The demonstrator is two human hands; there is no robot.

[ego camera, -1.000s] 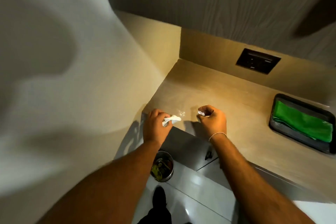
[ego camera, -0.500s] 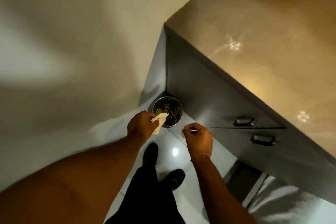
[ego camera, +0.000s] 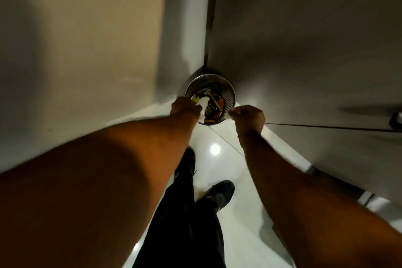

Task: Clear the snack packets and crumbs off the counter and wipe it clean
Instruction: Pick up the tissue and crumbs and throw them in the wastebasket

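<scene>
A round metal mesh bin point(ego camera: 231, 95) stands on the floor in the corner, with several coloured snack packets point(ego camera: 214, 102) inside. My left hand point(ego camera: 185, 107) is over the bin's near left rim, closed on a crumpled white tissue point(ego camera: 203, 107) that hangs into the bin. My right hand point(ego camera: 249, 116) hovers at the bin's near right rim, its fingertips pinched on a small white scrap point(ego camera: 231, 114). The counter top is out of view.
The grey cabinet front point(ego camera: 304, 50) rises at right, with a drawer handle point(ego camera: 396, 121) at the frame's edge. A beige wall point(ego camera: 76, 39) stands at left. My dark shoes point(ego camera: 215, 196) and trousers are on the glossy white floor point(ego camera: 217, 137) below the bin.
My view has dropped from the counter to the floor. Both hands have moved down from the counter's edge to just above the bin, still holding the tissue and the scrap.
</scene>
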